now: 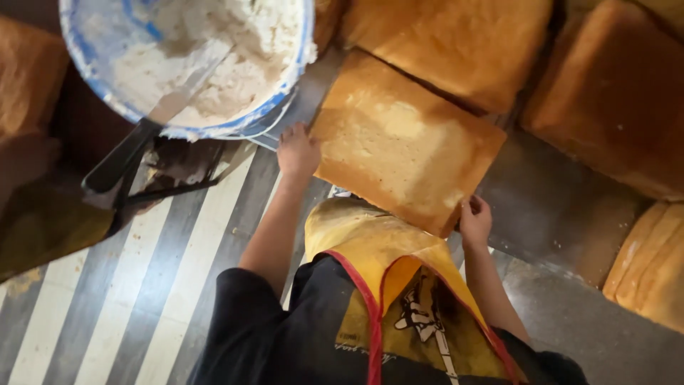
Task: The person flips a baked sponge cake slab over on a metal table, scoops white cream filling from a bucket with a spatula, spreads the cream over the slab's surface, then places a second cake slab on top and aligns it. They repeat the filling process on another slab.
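Cut off above the left hand (pixel 298 151): top of the cream bowl (pixel 187 60). Hidden under cream there: the spatula (pixel 132 150) blade tip. Cropped beyond the right hand (pixel 475 221): the outer cake slabs (pixel 618 93). Tucked beneath the square cake's (pixel 405 141) edge: fingertips of both hands.

Striped floor (pixel 178 285), steel worktop (pixel 556 214)

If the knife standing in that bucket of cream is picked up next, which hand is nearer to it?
Probably the left hand: it rests at the sponge cake's left edge, just below the bucket and nearer the knife. The right hand grips the cake's far corner.
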